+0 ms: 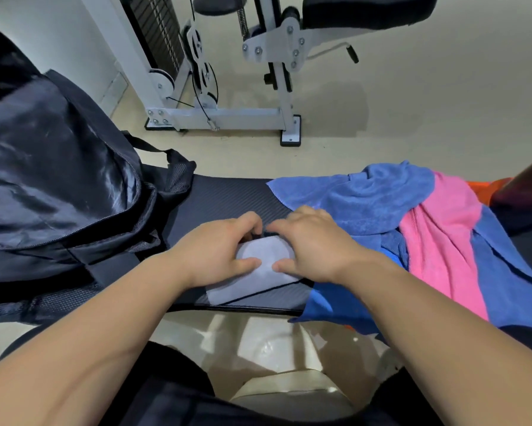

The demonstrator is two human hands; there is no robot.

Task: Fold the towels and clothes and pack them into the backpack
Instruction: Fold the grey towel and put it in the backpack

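A small light grey cloth (264, 272) with a dark edge lies on the black padded bench (227, 195), rolled or folded into a bundle. My left hand (218, 250) and my right hand (313, 244) both press down on it, fingers curled over its far end and thumbs on its near side. A black backpack (52, 167) stands at the left end of the bench, its shiny flap facing me. To the right lies a pile with a blue towel (360, 198), a pink towel (443, 235) and another blue cloth (335, 305) hanging over the front edge.
A white gym machine (221, 115) with cables and a black seat stands on the beige floor behind the bench. An orange item (486, 187) shows at the far right behind the towels. My dark-clad knees are below the bench edge.
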